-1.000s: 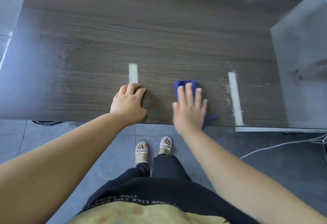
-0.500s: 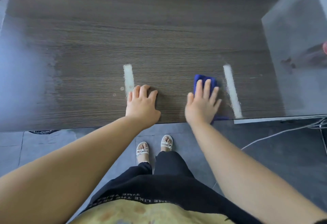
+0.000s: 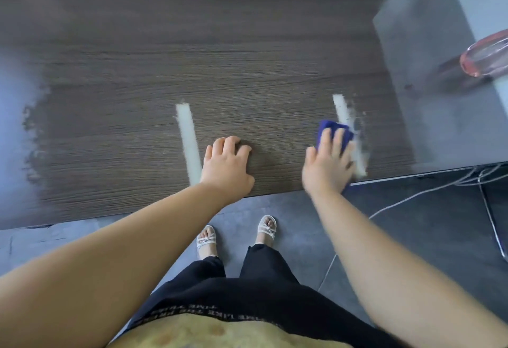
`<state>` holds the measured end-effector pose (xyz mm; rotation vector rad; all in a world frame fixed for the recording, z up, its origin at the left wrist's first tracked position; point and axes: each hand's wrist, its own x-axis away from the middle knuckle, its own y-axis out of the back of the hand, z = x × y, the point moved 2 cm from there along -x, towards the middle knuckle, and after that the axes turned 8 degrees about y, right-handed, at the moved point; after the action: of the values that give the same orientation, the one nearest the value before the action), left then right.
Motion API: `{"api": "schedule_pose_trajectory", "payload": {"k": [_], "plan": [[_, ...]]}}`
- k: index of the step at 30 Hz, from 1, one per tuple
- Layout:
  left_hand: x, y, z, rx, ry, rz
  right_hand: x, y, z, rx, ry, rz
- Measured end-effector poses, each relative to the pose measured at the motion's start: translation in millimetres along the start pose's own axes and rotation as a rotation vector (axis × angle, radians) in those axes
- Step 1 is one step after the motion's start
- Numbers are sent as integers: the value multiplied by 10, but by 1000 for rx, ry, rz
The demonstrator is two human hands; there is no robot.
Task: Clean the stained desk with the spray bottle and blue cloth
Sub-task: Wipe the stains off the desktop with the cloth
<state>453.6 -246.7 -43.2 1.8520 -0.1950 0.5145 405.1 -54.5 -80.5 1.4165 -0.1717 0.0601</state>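
Roughly halfway: right hand [image 3: 327,165], fingers flat, presses the blue cloth [image 3: 334,129] on the smeared white streak [image 3: 340,106], left hand [image 3: 226,167] rests empty, loosely curled, on the desk [image 3: 247,73], second streak [image 3: 188,133] beside it unwiped.

We are reading only one piece of lettering: a strip of pale capital letters [image 3: 187,314] running across the black garment [image 3: 261,292] at the bottom of the view. The letters are showing upside down to us. Along the strip we are making out "LIKE THE" near its middle and what is looking like "TIME" toward its right end. The letters toward the strip's left end are blurring too much for us to read.
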Motion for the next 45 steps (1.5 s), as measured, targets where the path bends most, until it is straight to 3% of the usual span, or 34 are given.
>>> {"api": "schedule_pose_trajectory", "payload": {"k": [4, 5, 7, 11, 13, 15, 18, 20, 22, 24, 27, 29, 33, 35, 37, 41, 42, 43, 45], "plan": [[-96, -35, -334, 3, -12, -8, 220, -43, -18, 127, 785, 96], [-129, -40, -416, 3, -9, -5, 113, 7, -226, 166, 872, 119], [-179, -41, -522, -1, 0, 4, -144, 108, -654, 182, 794, 95], [-266, -83, -741, -2, 33, 25, -548, 262, -1106, 36, 138, 41], [-276, -96, -764, -16, 60, 16, -482, 224, -834, -12, -45, 6], [-287, -117, -826, -26, 86, -7, -333, 130, -584, 5, 123, 1], [-275, -140, -804, -48, 76, -24, -157, 67, -620, 107, 728, 86], [-257, -170, -780, -84, 61, 0, -315, 138, -967, 163, 873, 101], [-270, -174, -793, -94, 77, 9, -530, 258, -1353, 164, 700, 44], [-301, -157, -852, -65, 113, -24, -714, 348, -1579, 96, 366, 46], [-343, -123, -962, 0, 208, -100, -767, 332, -1327, -14, -37, -13], [-364, -118, -1005, 31, 260, -126, -619, 235, -972, -25, 51, 4], [-394, -94, -987, 36, 288, -113, -383, 165, -949, 120, 873, 92], [-394, -85, -974, 31, 288, -98, -616, 240, -1321, 199, 1022, 116], [-396, -71, -982, 39, 295, -81, -916, 355, -1638, 174, 864, 80], [-439, -4, -1013, 79, 335, -47, -1202, 404, -1498, 13, 156, 14], [-457, 19, -1021, 86, 344, -41, -1167, 393, -1281, -2, 58, 13], [-476, 43, -1027, 91, 352, -35, -1108, 360, -1042, -10, 47, 28], [-518, 85, -1035, 91, 353, -30, -927, 236, -638, 2, 288, 50]]}}
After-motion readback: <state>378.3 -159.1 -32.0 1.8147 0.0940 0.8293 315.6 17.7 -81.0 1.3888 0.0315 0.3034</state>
